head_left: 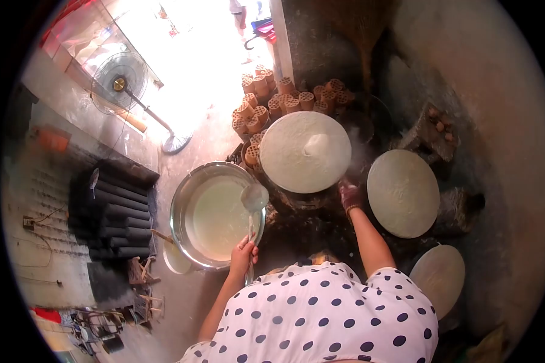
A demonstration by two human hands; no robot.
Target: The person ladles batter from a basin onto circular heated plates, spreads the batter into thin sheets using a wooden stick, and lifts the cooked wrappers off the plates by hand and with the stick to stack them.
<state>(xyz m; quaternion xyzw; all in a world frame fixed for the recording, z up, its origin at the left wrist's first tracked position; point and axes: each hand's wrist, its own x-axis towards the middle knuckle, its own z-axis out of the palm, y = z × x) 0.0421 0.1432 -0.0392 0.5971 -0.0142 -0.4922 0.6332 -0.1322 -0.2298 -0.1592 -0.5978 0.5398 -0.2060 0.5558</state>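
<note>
My left hand [244,252] is closed round the handle of a long ladle [255,198], whose bowl hangs over the right rim of a wide metal basin [174,221] of pale liquid. My right hand [350,195] wears a dark red glove and is at the lower right edge of a pale round disc [290,172]. Blur and shadow hide how its fingers are set. A white mound [318,145] sits on that disc, right of centre. Another pale round disc [403,193] is just right of the gloved hand.
Perforated clay-coloured cylinders [277,106] stand beyond the basin. A third pale disc [439,279] lies at lower right. At left are a standing fan [120,83], stacked black cylinders [124,212] and a small stool [140,270]. A person [238,17] stands in the bright doorway.
</note>
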